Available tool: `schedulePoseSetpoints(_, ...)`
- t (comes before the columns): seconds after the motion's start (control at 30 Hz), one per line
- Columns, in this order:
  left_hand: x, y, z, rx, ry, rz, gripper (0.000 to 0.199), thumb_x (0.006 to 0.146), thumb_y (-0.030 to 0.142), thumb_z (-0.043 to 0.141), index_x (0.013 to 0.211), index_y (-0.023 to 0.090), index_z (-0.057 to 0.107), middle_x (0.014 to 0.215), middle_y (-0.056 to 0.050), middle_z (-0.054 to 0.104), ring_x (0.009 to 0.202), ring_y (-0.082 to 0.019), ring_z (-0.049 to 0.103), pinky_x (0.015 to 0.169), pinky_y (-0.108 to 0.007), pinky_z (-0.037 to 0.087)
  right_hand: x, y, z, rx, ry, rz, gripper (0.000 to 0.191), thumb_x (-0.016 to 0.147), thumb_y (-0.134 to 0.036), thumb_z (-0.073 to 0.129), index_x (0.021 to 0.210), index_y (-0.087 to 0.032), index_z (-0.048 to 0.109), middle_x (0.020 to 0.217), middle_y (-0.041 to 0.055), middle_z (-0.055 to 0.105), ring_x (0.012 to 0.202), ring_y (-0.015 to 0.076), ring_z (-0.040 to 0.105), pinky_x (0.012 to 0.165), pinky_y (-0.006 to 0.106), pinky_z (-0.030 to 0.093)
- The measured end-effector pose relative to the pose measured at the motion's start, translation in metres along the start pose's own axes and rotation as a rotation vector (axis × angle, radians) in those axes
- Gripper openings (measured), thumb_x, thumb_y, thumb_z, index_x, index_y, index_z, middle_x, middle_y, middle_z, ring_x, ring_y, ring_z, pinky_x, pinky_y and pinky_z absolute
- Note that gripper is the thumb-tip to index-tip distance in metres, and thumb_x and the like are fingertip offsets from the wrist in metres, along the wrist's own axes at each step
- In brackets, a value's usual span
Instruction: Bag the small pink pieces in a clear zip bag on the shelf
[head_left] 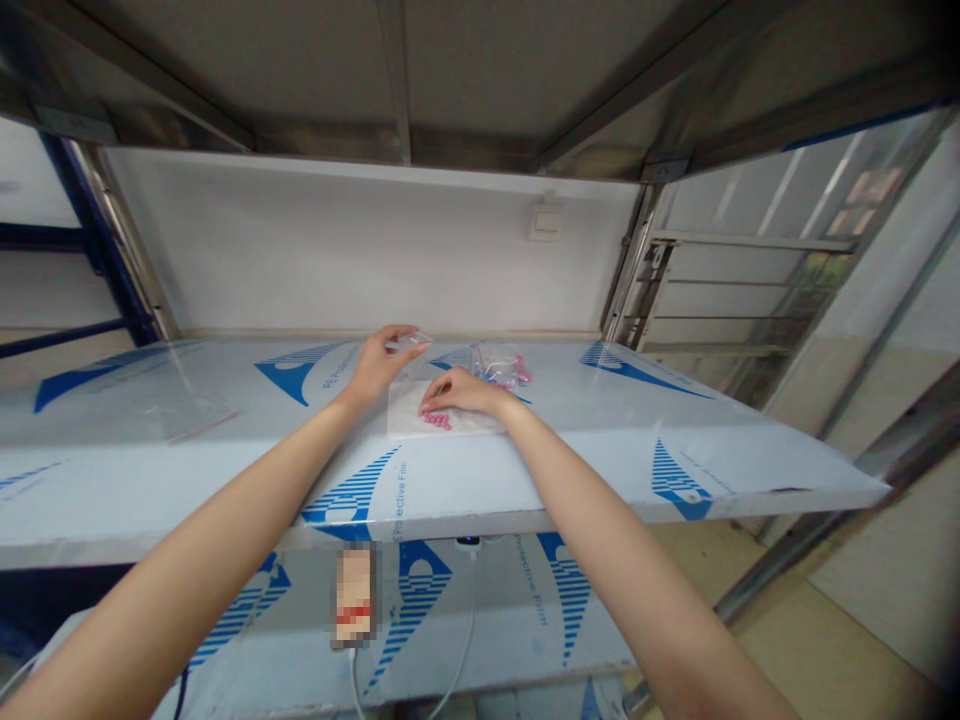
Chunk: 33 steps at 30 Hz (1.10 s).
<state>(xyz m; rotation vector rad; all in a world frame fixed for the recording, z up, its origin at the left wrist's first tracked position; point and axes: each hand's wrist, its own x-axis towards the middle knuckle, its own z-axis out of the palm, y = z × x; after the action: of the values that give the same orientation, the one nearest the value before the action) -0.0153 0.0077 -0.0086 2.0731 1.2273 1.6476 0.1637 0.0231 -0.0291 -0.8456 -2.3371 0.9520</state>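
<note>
My left hand (381, 365) is raised at the back of the film-covered shelf, its fingers around a small clear plastic bag (414, 350). My right hand (459, 393) rests on a white sheet (442, 415), with its fingertips at a small cluster of pink beads (436, 420). Whether those fingers grip any beads is hidden. Just behind, a second clear bag (499, 365) lies with pink pieces bunched inside and at its edge.
The steel shelf (600, 480) carries blue-printed protective film, and a flat clear bag with a red strip (199, 420) lies to the left. Above are a metal shelf and a wall switch (546, 220). A blurred object and white cable hang below.
</note>
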Motion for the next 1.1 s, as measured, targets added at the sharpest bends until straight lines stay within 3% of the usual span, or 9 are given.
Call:
schedulePoseSetpoints(0.17,-0.001,0.001,0.000,-0.007,0.001,-0.001,0.044,0.071,0.048,0.066,0.103,0.018,0.067,0.111,-0.010,0.068,0.101,-0.023,0.061,0.085,-0.034,0.047,0.002,0.003,-0.003,0.088,0.159,0.028,0.016,0.068,-0.026,0.074,0.079,-0.014,0.074,0.079,0.0058,0.072,0.073,0.0148,0.062,0.074,0.026,0.045)
schedulePoseSetpoints(0.43,-0.004,0.003,0.000,0.010,-0.034,0.009,0.042,0.071,0.048,0.067,0.101,0.019,0.068,0.109,-0.010,0.069,0.099,-0.023,0.062,0.087,-0.034,0.046,-0.001,-0.007,-0.017,0.203,0.720,0.043,0.030,0.075,-0.039,0.067,0.092,-0.015,0.070,0.092,0.0077,0.070,0.087,0.0187,0.061,0.076,0.028,0.046)
schedulePoseSetpoints(0.53,-0.007,0.007,0.004,0.015,-0.071,0.038,0.041,0.071,0.047,0.069,0.101,0.019,0.069,0.107,-0.009,0.069,0.099,-0.023,0.062,0.088,-0.036,0.046,-0.003,-0.018,-0.017,0.153,0.858,-0.025,0.029,0.075,-0.040,0.066,0.089,-0.015,0.070,0.092,0.0083,0.070,0.088,0.0196,0.060,0.076,0.029,0.046)
schedulePoseSetpoints(0.67,-0.011,0.014,0.011,-0.021,-0.128,0.075,0.042,0.070,0.046,0.070,0.102,0.019,0.069,0.107,-0.009,0.069,0.100,-0.023,0.062,0.087,-0.035,0.046,-0.002,-0.027,-0.014,0.033,0.853,-0.162,0.019,0.072,-0.034,0.068,0.078,-0.016,0.071,0.087,0.0070,0.070,0.085,0.0179,0.060,0.079,0.028,0.044)
schedulePoseSetpoints(0.83,-0.011,0.015,0.011,-0.016,-0.134,0.070,0.038,0.071,0.044,0.069,0.100,0.019,0.069,0.106,-0.009,0.070,0.099,-0.023,0.062,0.086,-0.035,0.046,0.002,-0.021,-0.012,0.000,0.802,-0.201,0.016,0.073,-0.032,0.068,0.079,-0.017,0.072,0.087,0.0070,0.069,0.085,0.0180,0.059,0.079,0.028,0.043)
schedulePoseSetpoints(1.1,-0.006,0.008,0.005,-0.001,-0.072,0.023,0.039,0.072,0.043,0.069,0.101,0.018,0.070,0.106,-0.010,0.070,0.098,-0.023,0.062,0.088,-0.036,0.046,0.002,-0.010,-0.018,-0.067,0.929,-0.075,0.022,0.081,-0.032,0.059,0.089,-0.016,0.071,0.095,0.0077,0.069,0.083,0.0176,0.057,0.081,0.028,0.043)
